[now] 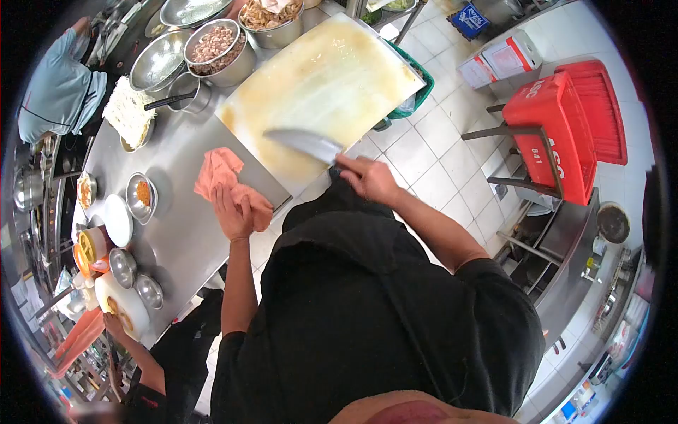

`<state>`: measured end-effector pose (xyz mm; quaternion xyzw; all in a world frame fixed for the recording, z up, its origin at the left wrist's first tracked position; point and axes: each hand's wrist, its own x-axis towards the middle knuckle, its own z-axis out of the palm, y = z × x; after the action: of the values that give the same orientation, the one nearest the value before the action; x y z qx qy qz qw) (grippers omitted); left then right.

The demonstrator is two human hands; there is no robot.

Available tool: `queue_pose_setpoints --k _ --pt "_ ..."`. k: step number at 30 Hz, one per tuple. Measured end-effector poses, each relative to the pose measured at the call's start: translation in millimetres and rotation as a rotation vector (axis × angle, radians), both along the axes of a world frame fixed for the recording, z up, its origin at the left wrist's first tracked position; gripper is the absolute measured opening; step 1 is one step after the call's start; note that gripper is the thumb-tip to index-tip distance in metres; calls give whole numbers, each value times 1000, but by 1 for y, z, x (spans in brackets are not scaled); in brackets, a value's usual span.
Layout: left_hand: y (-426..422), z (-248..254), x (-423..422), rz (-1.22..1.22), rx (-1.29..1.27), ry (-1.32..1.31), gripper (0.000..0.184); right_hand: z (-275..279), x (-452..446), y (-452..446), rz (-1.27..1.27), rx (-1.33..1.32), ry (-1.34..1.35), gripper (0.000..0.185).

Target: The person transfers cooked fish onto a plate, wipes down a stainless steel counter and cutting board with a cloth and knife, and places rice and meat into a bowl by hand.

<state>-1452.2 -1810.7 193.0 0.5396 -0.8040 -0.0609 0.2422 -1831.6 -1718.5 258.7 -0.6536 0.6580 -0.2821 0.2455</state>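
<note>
A large knife point(307, 143) lies over the near part of a stained white cutting board point(321, 85), its blade pointing left. My right hand point(369, 178) is closed round its handle at the board's near edge. On the steel table to the left of the board is a crumpled orange-pink cloth point(220, 169). My left hand point(233, 212) rests on the lower part of this cloth, palm down with its fingers stretched out.
Bowls of chopped meat point(214, 44) stand beyond the board's left side. Shredded white food point(128, 113), a bowl of orange food point(143, 193) and a white plate point(118, 220) are farther left. Two other people work at the left. Red bins point(551, 131) stand at right.
</note>
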Motion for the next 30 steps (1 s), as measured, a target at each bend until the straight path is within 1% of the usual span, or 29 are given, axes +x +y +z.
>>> queue_pose_setpoints --k 1,3,4,5,6,7,9,11,12,13,15,17,18,19,21,23,24,25,27,28,29,30 --pt "0 0 -1 5 3 -1 55 5 2 4 13 89 43 34" --pt "-1 2 -2 10 8 2 55 -34 -34 0 -124 -53 11 33" --pt "-1 3 -3 9 10 7 55 -44 -65 -9 -254 -5 95 32" --pt "-1 3 -4 8 11 13 55 -42 -96 -21 -394 -1 -24 32" --pt "-1 5 -5 5 20 12 55 -31 -125 -28 -369 -96 77 32" --pt "-1 6 -5 2 28 10 55 -24 -137 -32 -373 -92 57 32" --pt "1 8 -5 -1 36 14 54 -18 -119 -32 -355 -80 112 32" --pt "0 10 -7 5 30 29 54 -29 -83 -16 -275 -55 179 31" --pt "0 11 -8 14 32 26 54 -26 -64 -4 -173 -20 126 30" --pt "1 11 -8 20 36 22 54 -18 -50 5 -53 68 252 30" --pt "-1 11 -9 18 39 21 55 -22 -53 11 -52 76 283 32" --pt "0 12 -9 10 38 27 55 -50 -95 -2 -337 -109 174 34" --pt "1 11 -8 12 39 16 55 -45 -122 -12 -357 -186 201 35" --pt "1 10 -7 13 37 5 55 -15 -120 -15 -396 -26 302 34" --pt "2 10 -6 16 39 -7 55 -36 -122 -21 -459 -174 266 34" --pt "1 11 -8 20 39 -5 55 -38 -98 -8 -317 -153 258 33" --pt "0 10 -8 16 33 -1 55 -29 -86 0 -184 -11 330 33" --pt "0 10 -8 12 26 3 55 -12 -73 2 -112 72 390 34" --pt "0 10 -5 1 14 3 54 -34 -89 1 -251 -35 278 34" --pt "-1 9 -5 -2 9 5 54 -47 -109 -8 -399 -151 227 34" --pt "0 8 -5 -4 4 7 54 -22 -116 -11 -373 -67 310 33" --pt "1 8 -5 -3 4 2 54 -28 -114 -12 -376 -95 299 33"
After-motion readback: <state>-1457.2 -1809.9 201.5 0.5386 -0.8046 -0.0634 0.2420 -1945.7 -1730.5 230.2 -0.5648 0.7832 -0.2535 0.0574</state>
